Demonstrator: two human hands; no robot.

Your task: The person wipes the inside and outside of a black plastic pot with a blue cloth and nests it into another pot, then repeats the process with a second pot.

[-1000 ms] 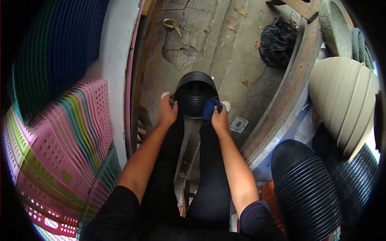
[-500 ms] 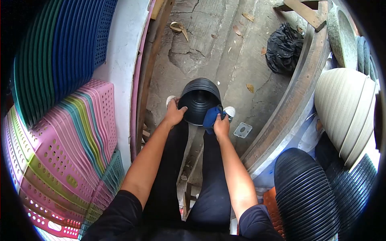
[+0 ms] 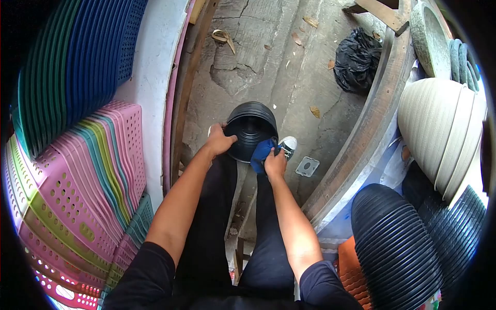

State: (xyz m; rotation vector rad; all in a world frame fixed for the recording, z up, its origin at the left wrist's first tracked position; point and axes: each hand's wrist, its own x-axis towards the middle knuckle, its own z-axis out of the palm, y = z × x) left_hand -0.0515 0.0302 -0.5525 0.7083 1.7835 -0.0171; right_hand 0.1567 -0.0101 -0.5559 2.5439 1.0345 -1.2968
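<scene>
Black ribbed pot (image 3: 251,132) first: I have it between the two feet, mid-scene, tilted so its mouth faces the near side. Working outward from nearest, dark trouser legs (image 3: 266,248) run up the middle. Near right, an orange stack (image 3: 353,274) sits beside a tall nest of black ribbed pots (image 3: 395,243); near left, pink, green and teal perforated baskets (image 3: 77,196) lean together.

Now the hands! I see the right hand (image 3: 275,163) closed on a bunched blue cloth (image 3: 262,154), with the cloth against the pot's near-right rim. Over on the left, the left hand (image 3: 221,142) grips the rim, thumb at the inside edge. One black-and-white shoe (image 3: 289,146) shows just right of the cloth, and a pale plate (image 3: 307,166) lies on the floor near it.

Farther out, cream ribbed pots (image 3: 436,132) nest on the right; blue baskets (image 3: 98,57) fill the far left. Far right, a crumpled black bag (image 3: 357,61) rests on cracked concrete (image 3: 289,77).
</scene>
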